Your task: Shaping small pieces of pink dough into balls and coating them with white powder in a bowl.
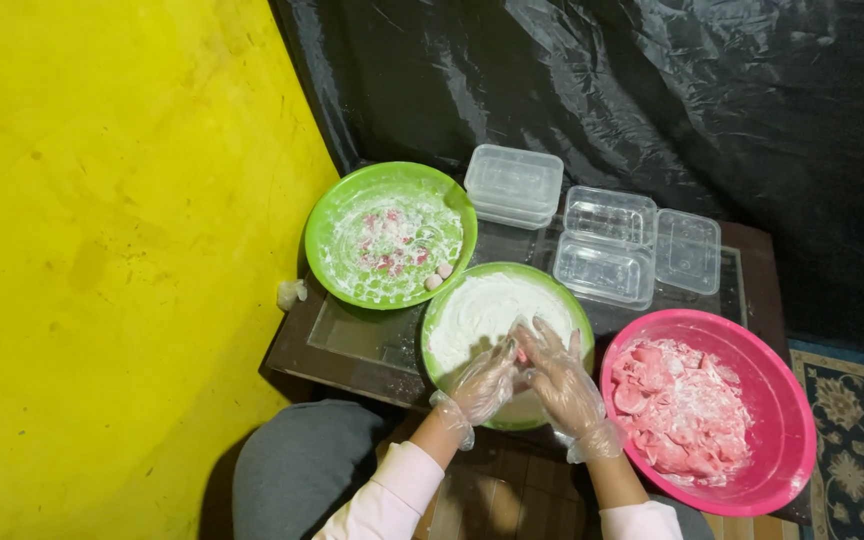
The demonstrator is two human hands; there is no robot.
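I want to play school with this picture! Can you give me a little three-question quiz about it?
1. True or false: both hands are over the pink bowl.
2. What colour is the wall on the left side? A) blue B) yellow C) white
3. What covers the person's hands?

Key:
1. False. The left hand and right hand meet over the near green bowl of white powder, holding a small pink piece; the pink bowl sits beside them.
2. B, the yellow wall.
3. Clear plastic gloves.
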